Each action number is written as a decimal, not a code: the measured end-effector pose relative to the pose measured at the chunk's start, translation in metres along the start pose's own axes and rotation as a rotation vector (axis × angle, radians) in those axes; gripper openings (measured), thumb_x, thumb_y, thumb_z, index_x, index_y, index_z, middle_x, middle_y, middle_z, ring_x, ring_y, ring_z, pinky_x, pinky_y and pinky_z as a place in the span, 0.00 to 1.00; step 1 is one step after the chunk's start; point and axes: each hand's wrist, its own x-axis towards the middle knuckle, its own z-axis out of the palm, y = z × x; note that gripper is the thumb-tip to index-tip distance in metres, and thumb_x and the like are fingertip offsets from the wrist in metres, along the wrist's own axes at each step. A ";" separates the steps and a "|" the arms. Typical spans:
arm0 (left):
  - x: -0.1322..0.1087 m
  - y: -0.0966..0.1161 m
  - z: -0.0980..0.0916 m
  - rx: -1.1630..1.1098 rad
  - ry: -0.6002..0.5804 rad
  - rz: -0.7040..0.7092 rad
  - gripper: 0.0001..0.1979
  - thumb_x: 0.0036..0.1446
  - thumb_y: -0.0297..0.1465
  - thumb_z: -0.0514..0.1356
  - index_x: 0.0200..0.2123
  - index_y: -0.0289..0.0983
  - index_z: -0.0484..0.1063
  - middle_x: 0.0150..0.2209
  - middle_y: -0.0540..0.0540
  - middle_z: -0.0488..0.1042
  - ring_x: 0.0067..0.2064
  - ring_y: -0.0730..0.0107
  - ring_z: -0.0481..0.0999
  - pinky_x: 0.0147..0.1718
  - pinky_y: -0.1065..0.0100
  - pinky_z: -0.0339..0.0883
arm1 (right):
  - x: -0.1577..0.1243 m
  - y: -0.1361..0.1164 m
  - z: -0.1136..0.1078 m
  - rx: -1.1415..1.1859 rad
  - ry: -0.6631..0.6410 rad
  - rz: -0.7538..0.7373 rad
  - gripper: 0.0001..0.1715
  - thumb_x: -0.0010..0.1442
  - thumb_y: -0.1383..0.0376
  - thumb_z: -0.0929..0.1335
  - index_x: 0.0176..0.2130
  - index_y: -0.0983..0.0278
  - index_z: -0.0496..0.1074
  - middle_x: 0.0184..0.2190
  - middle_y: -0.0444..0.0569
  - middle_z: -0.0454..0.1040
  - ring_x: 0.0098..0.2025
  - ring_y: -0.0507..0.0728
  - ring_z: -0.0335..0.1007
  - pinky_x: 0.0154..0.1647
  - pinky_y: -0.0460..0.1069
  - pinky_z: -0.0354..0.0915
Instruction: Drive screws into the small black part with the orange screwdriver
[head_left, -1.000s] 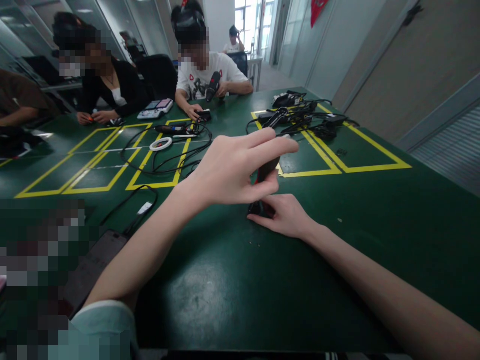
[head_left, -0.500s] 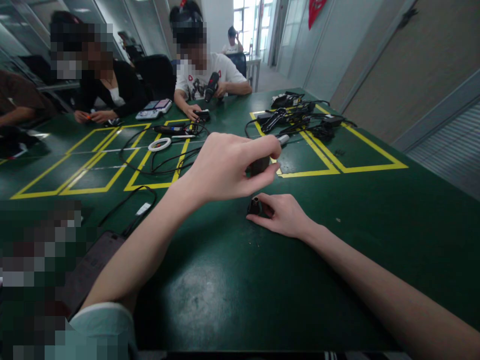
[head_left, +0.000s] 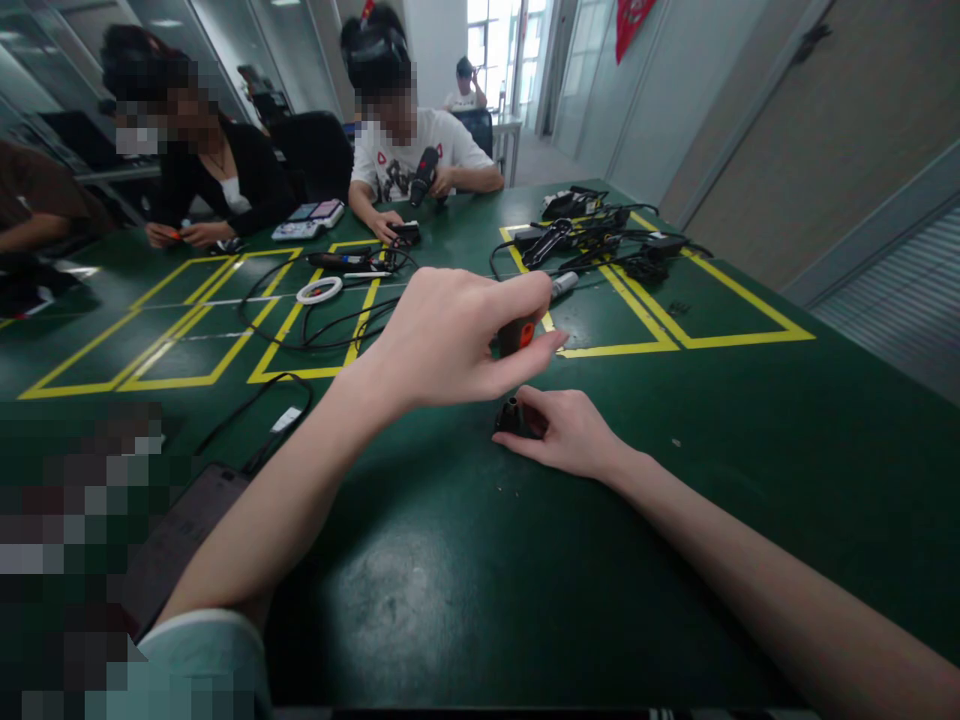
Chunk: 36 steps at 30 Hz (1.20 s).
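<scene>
My left hand (head_left: 461, 335) is raised over the table, its fingers curled round a dark object with an orange patch (head_left: 517, 337). Much of that object is hidden by the fingers, so its kind does not show. Below and slightly to the right, my right hand (head_left: 574, 428) rests on the table. Its thumb and fingers pinch a small black part with a round opening on top (head_left: 510, 415). A narrow gap shows between my left hand and this part.
The green table (head_left: 480, 610) bears yellow tape outlines. Beyond my hands lie a grey-capped marker (head_left: 564, 284), tangled black cables (head_left: 585, 240) and a white ring (head_left: 319, 290). A dark flat device (head_left: 191, 525) sits by my left forearm. Co-workers sit across the table.
The dark object has turned slightly in my left fingers, so its orange patch shows more. My left thumb and index finger have parted a little. The right hand stays put with the black part.
</scene>
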 end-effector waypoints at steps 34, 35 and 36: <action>0.002 0.003 -0.005 -0.045 -0.067 -0.111 0.09 0.64 0.36 0.57 0.39 0.40 0.76 0.25 0.48 0.73 0.33 0.62 0.78 0.33 0.64 0.63 | 0.000 -0.002 -0.004 0.048 0.025 -0.029 0.19 0.61 0.51 0.70 0.30 0.60 0.63 0.20 0.41 0.66 0.21 0.52 0.60 0.27 0.47 0.50; 0.003 0.003 -0.005 -0.046 -0.066 -0.119 0.10 0.65 0.38 0.58 0.37 0.40 0.76 0.24 0.48 0.72 0.33 0.62 0.77 0.33 0.64 0.63 | 0.000 -0.002 -0.004 0.047 0.021 -0.021 0.19 0.61 0.51 0.70 0.30 0.60 0.63 0.20 0.41 0.66 0.21 0.52 0.60 0.27 0.47 0.50; 0.003 0.003 -0.005 -0.046 -0.066 -0.128 0.12 0.65 0.41 0.59 0.35 0.40 0.75 0.23 0.48 0.71 0.32 0.62 0.77 0.32 0.64 0.62 | 0.000 -0.002 -0.004 0.047 0.016 -0.014 0.19 0.61 0.51 0.70 0.30 0.60 0.62 0.20 0.41 0.66 0.21 0.52 0.60 0.27 0.47 0.50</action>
